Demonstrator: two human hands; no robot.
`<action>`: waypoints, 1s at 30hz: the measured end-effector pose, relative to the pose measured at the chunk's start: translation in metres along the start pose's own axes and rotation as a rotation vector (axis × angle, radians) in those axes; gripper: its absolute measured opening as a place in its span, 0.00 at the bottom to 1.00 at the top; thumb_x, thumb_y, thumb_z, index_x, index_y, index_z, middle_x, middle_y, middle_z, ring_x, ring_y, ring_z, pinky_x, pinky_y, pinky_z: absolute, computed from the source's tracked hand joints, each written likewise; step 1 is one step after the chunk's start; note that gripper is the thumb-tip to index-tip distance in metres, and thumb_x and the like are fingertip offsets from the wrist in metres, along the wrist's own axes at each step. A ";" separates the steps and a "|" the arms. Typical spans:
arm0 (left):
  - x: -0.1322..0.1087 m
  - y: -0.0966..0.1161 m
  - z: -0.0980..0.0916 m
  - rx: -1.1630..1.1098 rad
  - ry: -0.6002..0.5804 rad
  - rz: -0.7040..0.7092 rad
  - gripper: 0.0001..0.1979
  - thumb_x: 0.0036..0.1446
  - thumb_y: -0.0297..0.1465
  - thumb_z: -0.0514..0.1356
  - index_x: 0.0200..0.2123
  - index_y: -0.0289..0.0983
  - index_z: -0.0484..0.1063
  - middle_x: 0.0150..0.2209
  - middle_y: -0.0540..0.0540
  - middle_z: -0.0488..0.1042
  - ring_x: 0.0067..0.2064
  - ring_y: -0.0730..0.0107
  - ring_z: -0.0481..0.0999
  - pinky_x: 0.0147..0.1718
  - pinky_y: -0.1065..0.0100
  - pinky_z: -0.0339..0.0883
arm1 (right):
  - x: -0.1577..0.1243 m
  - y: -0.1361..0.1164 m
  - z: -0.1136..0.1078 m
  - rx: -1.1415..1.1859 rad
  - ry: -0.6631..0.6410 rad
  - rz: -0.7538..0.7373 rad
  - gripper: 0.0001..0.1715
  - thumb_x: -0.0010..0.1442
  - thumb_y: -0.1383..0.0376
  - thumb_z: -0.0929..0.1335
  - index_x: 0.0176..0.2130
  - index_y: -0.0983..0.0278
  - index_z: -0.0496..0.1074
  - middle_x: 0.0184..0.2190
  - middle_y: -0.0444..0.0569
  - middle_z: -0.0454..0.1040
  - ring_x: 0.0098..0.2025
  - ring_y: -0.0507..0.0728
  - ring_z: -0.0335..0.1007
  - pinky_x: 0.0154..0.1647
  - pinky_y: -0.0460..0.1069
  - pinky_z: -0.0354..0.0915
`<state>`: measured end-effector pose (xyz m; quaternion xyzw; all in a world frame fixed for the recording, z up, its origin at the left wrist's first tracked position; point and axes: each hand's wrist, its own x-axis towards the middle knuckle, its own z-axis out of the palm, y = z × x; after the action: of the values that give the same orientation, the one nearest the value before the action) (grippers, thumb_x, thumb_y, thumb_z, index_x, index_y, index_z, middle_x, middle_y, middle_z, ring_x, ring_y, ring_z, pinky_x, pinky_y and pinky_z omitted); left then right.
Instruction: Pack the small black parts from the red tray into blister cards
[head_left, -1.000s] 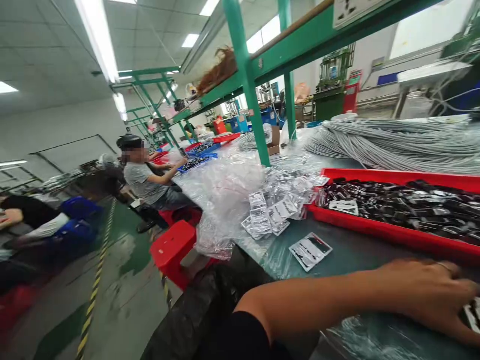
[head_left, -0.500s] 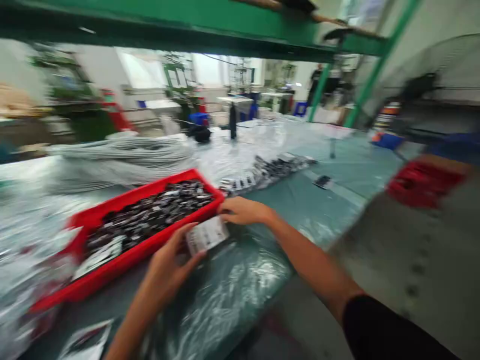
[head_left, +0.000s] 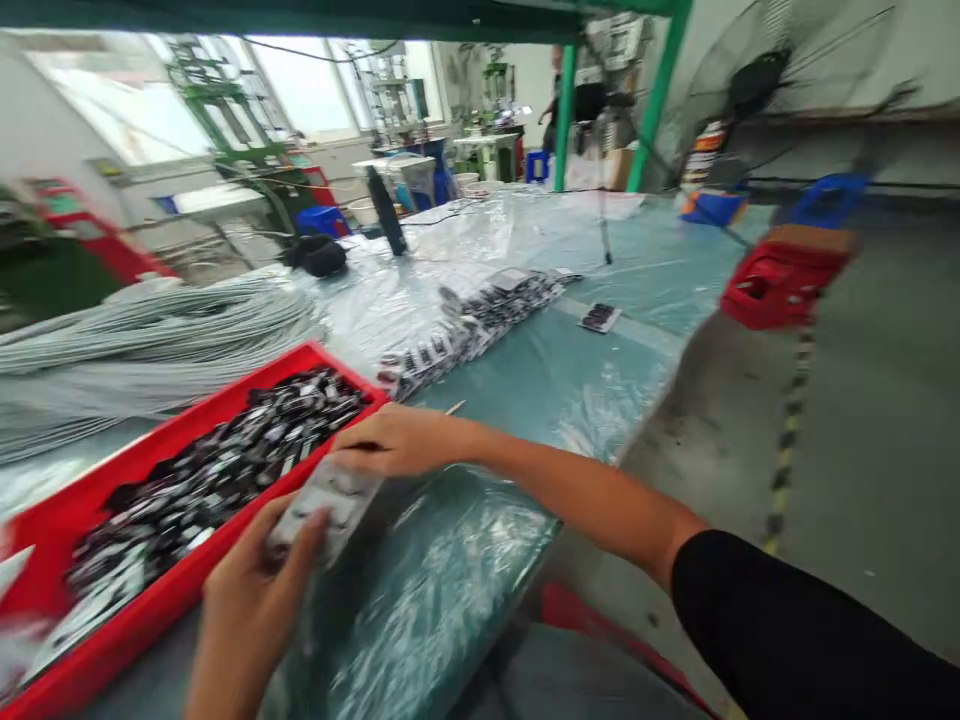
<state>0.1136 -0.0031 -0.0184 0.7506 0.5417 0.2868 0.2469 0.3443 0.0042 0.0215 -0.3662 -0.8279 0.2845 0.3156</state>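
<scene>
A pale card (head_left: 334,505) with small dark marks lies between my hands, beside the red tray's near wall. My left hand (head_left: 259,575) grips its lower left part, thumb on top. At the card's upper edge are the bent fingers of my right hand (head_left: 390,440); a thin pointed stick (head_left: 455,408) shows just beyond that hand. The red tray (head_left: 187,560) holds many small dark, shiny pieces (head_left: 225,470). Behind it, a long row of packed cards (head_left: 487,315) lies on the plastic-covered table.
A single card (head_left: 600,318) lies right of the row. Bundled grey cables (head_left: 165,335), a dark bottle (head_left: 386,212) and a black bundle (head_left: 319,256) are at the back left. A red stool (head_left: 776,285) stands right, below a fan. A person stands far back.
The view has swung right, so table items appear further left. Both hands still hold the card, now tilted more steeply. The thin stick now shows beyond my right hand.
</scene>
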 end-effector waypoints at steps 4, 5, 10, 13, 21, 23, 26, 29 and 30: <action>-0.009 0.015 0.009 -0.332 -0.030 -0.058 0.30 0.51 0.54 0.61 0.44 0.33 0.74 0.34 0.46 0.76 0.31 0.68 0.73 0.29 0.73 0.66 | -0.005 0.002 0.016 -0.105 0.119 0.013 0.13 0.69 0.69 0.62 0.35 0.69 0.73 0.30 0.48 0.74 0.31 0.51 0.64 0.37 0.46 0.56; -0.009 0.014 0.012 -0.399 -0.041 -0.070 0.28 0.54 0.52 0.61 0.45 0.33 0.74 0.35 0.45 0.76 0.32 0.69 0.73 0.31 0.73 0.66 | -0.006 0.004 0.020 -0.113 0.130 0.012 0.14 0.69 0.68 0.62 0.35 0.69 0.73 0.31 0.49 0.75 0.32 0.52 0.65 0.37 0.46 0.55; -0.013 0.006 0.021 -0.628 -0.016 -0.102 0.23 0.57 0.47 0.63 0.45 0.34 0.74 0.36 0.46 0.74 0.34 0.72 0.71 0.33 0.75 0.64 | -0.009 0.008 0.033 -0.197 0.130 -0.007 0.17 0.71 0.65 0.59 0.36 0.67 0.73 0.31 0.50 0.75 0.31 0.53 0.65 0.35 0.48 0.55; -0.015 0.008 0.021 -0.713 -0.026 -0.096 0.22 0.57 0.46 0.64 0.45 0.34 0.74 0.37 0.46 0.75 0.36 0.72 0.72 0.35 0.74 0.65 | -0.011 0.007 0.036 -0.240 0.121 -0.035 0.17 0.72 0.65 0.59 0.39 0.67 0.73 0.34 0.51 0.76 0.34 0.54 0.69 0.37 0.48 0.58; -0.013 0.013 0.023 -0.763 0.119 -0.121 0.19 0.54 0.45 0.65 0.40 0.35 0.75 0.38 0.43 0.76 0.39 0.67 0.74 0.40 0.68 0.67 | -0.014 0.001 0.059 -0.443 0.432 -0.212 0.15 0.71 0.67 0.60 0.51 0.67 0.70 0.45 0.56 0.73 0.47 0.59 0.71 0.49 0.54 0.69; -0.014 0.013 0.025 -0.791 0.176 -0.117 0.17 0.55 0.44 0.65 0.40 0.36 0.76 0.40 0.42 0.76 0.41 0.65 0.74 0.42 0.67 0.67 | -0.014 -0.002 0.067 -0.500 0.475 -0.239 0.17 0.70 0.68 0.60 0.56 0.67 0.68 0.47 0.57 0.72 0.50 0.61 0.70 0.52 0.56 0.69; -0.017 0.015 0.026 -0.833 0.219 -0.120 0.18 0.54 0.43 0.64 0.39 0.35 0.76 0.39 0.42 0.76 0.41 0.64 0.74 0.44 0.65 0.67 | -0.016 -0.004 0.075 -0.538 0.503 -0.262 0.24 0.70 0.67 0.60 0.63 0.66 0.62 0.49 0.58 0.72 0.51 0.63 0.70 0.52 0.58 0.69; -0.020 0.017 0.028 -0.868 0.249 -0.144 0.19 0.50 0.43 0.65 0.37 0.33 0.75 0.36 0.42 0.75 0.39 0.65 0.72 0.44 0.65 0.65 | -0.017 0.003 0.081 -0.499 0.515 -0.350 0.28 0.70 0.63 0.61 0.66 0.62 0.59 0.48 0.59 0.74 0.48 0.63 0.73 0.50 0.59 0.70; -0.020 0.018 0.029 -0.884 0.271 -0.160 0.19 0.49 0.43 0.65 0.36 0.32 0.75 0.35 0.42 0.75 0.38 0.66 0.72 0.43 0.65 0.65 | -0.018 0.010 0.084 -0.463 0.520 -0.360 0.28 0.70 0.61 0.61 0.67 0.60 0.60 0.48 0.58 0.75 0.48 0.63 0.73 0.51 0.59 0.69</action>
<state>0.1406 -0.0293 -0.0299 0.4853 0.4511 0.5655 0.4911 0.2967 -0.0244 -0.0442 -0.3365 -0.8135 -0.0720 0.4689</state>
